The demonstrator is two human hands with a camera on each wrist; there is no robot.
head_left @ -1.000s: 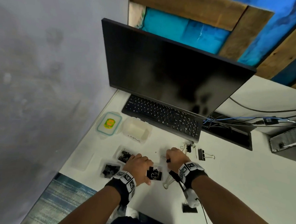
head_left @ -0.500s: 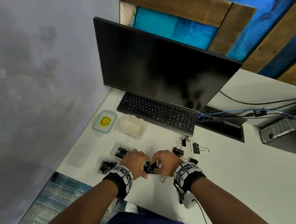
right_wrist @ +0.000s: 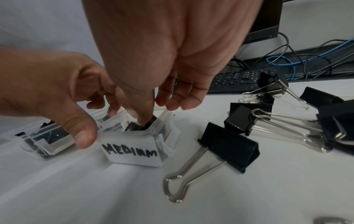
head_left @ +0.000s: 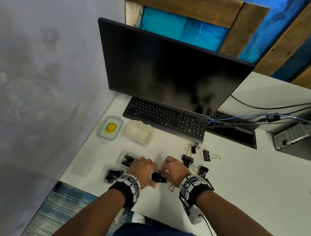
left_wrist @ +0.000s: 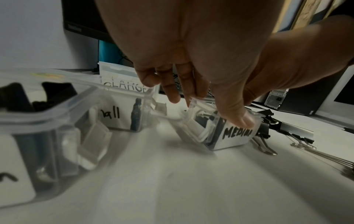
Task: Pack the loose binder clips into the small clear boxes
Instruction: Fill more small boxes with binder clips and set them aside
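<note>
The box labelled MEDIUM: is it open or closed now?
Open. The MEDIUM box has no lid on it; the right hand reaches its fingertips inside among black clips, while the left hand steadies its rim.

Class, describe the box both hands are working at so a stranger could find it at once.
Start at the black keyboard and come toward the desk's near edge, between the two hands. The small clear box there alone bears a white label reading MEDIUM.

Near-left box was motion-blurred, label cut off by edge. MEDIUM box contents mostly hidden under right hand fingers.
</note>
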